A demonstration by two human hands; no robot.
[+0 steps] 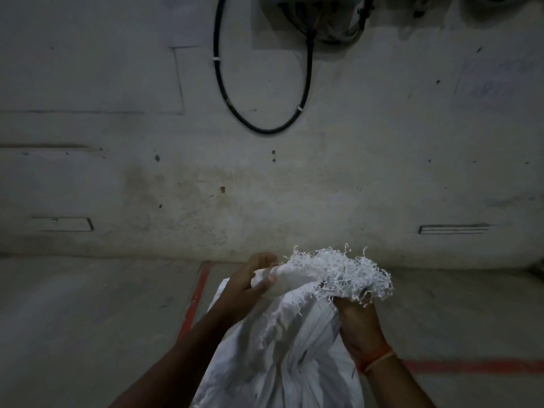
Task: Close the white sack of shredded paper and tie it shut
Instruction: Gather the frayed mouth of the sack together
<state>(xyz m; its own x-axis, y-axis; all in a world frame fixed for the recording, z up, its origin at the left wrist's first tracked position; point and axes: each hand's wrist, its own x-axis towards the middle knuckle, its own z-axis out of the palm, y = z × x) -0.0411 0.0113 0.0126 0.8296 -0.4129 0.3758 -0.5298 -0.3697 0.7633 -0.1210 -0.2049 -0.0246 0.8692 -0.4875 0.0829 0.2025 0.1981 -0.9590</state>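
The white sack (pixel 282 357) stands at the bottom centre, its woven cloth gathered into folds toward the top. The frayed top edge (pixel 338 272) fans out in loose white threads to the right. My left hand (pixel 250 284) grips the bunched neck from the left, thumb pressed on the cloth. On the right, my right hand (pixel 359 322) holds the gathered neck just under the frayed edge; an orange thread circles that wrist. No shredded paper shows; the sack's inside is hidden.
A stained white wall (pixel 265 172) rises right behind the sack, with a black cable loop (pixel 262 92) hanging from a box at the top. Red lines (pixel 197 293) mark the grey concrete floor to the left and right of the sack.
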